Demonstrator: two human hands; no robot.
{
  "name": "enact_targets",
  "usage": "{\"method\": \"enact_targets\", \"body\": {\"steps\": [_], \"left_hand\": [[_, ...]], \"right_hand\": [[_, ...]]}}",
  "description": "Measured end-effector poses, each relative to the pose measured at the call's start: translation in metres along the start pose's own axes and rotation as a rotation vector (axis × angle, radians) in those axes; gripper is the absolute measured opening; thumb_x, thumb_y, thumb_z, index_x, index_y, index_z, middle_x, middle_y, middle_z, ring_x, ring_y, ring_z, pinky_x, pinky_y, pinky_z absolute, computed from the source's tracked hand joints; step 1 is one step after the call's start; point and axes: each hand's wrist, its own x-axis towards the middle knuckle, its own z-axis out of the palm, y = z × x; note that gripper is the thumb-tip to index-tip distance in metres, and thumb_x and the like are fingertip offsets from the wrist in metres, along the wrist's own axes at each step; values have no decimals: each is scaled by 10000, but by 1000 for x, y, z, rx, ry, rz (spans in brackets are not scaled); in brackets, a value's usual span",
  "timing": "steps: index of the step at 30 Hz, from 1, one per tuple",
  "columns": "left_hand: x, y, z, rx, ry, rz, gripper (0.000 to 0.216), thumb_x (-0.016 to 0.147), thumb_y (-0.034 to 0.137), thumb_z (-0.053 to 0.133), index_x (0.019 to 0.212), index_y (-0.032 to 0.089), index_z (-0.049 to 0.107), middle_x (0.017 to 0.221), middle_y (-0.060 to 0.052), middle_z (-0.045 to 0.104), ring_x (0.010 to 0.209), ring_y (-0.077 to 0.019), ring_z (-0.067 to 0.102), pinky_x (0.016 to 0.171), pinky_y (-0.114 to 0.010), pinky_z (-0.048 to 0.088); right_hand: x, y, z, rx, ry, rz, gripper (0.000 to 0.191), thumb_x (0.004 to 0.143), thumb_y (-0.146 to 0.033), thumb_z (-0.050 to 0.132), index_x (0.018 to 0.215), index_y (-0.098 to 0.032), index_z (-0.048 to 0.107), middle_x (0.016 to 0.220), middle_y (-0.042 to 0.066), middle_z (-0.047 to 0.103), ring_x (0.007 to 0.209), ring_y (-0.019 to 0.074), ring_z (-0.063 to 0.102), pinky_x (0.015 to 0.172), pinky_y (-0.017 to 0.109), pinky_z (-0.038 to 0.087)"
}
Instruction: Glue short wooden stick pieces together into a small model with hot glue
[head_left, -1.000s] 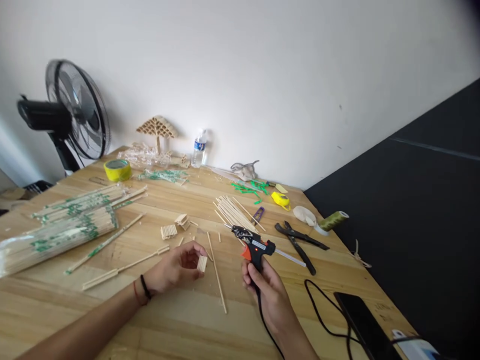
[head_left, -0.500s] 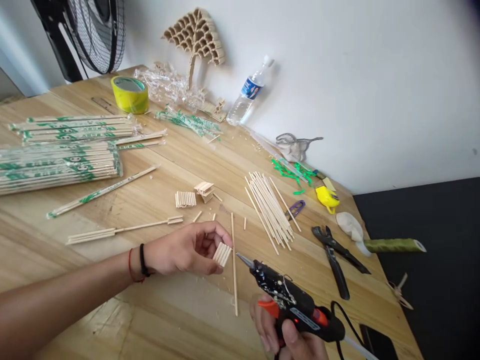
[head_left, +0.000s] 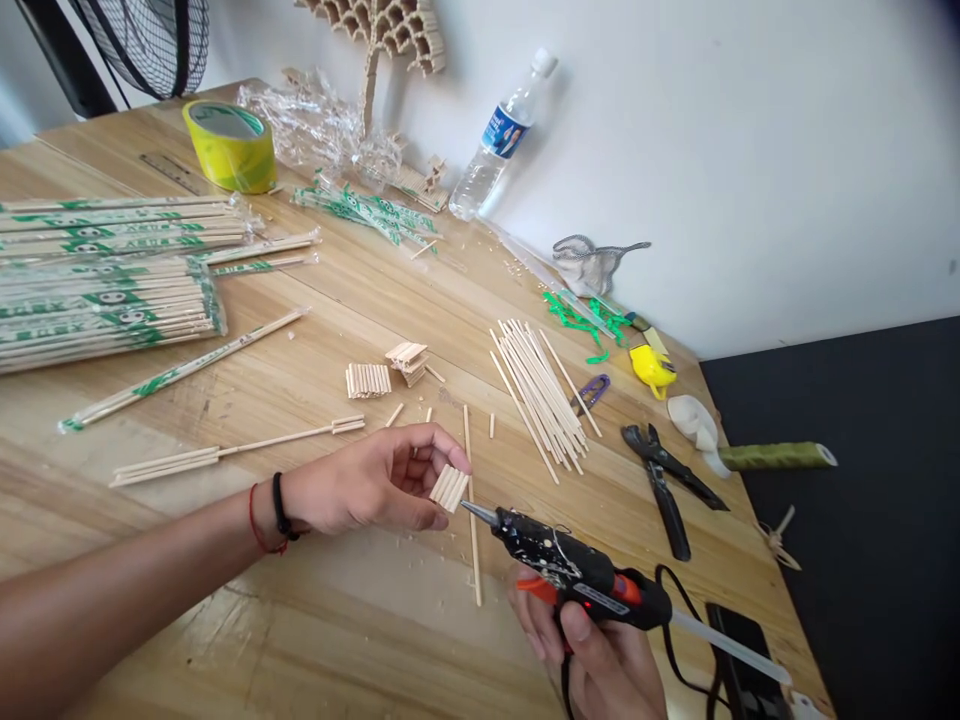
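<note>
My left hand (head_left: pixel 397 475) pinches a small panel of short wooden sticks (head_left: pixel 449 488) between thumb and fingers, above the table. Wrapped round the handle of a black and orange hot glue gun (head_left: pixel 577 555), my right hand (head_left: pixel 592 640) points its metal nozzle left. The nozzle tip is at the panel's lower right edge; whether it touches, I cannot tell. A white glue stick (head_left: pixel 731 645) juts from the gun's back. One long stick (head_left: pixel 475 550) lies on the table behind the nozzle. Two small stick pieces, a flat panel (head_left: pixel 368 380) and an angled block (head_left: pixel 408 362), lie beyond my left hand.
Loose sticks (head_left: pixel 536 400) lie in a pile right of centre, near purple snips (head_left: pixel 592 393) and black pliers (head_left: pixel 664 490). Wrapped chopsticks (head_left: pixel 105 310) and yellow tape (head_left: pixel 231 150) are at left. A bottle (head_left: pixel 502 140) leans against the wall. The gun's cord passes a phone (head_left: pixel 742 650).
The glue gun has moved slightly left, bringing its nozzle to the panel's edge. My left hand still holds the panel. The whole view has shifted a little.
</note>
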Motion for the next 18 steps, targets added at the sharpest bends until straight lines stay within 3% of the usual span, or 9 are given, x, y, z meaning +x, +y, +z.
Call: {"method": "enact_targets", "body": {"steps": [3, 8, 18], "left_hand": [[1, -2, -2, 11, -1, 0, 369, 769, 95, 746, 1088, 148, 568, 871, 16, 554, 735, -106, 467, 642, -248, 337], [1, -3, -3, 30, 5, -2, 352, 771, 125, 760, 1075, 167, 589, 900, 8, 573, 751, -116, 499, 635, -254, 339], [1, -2, -3, 61, -3, 22, 321, 777, 148, 796, 1053, 178, 636, 814, 33, 588, 678, -100, 491, 635, -243, 373]], "right_hand": [[1, 0, -2, -5, -5, 12, 401, 1021, -449, 588, 701, -208, 578, 595, -9, 441, 579, 162, 434, 572, 323, 341], [1, 2, -1, 0, -4, 16, 288, 1020, -457, 591, 924, -204, 690, 596, -29, 422, 553, 145, 393, 550, 309, 326], [1, 5, -2, -89, 28, 65, 335, 998, -505, 614, 997, -191, 730, 596, -38, 409, 545, 135, 385, 540, 296, 336]]}}
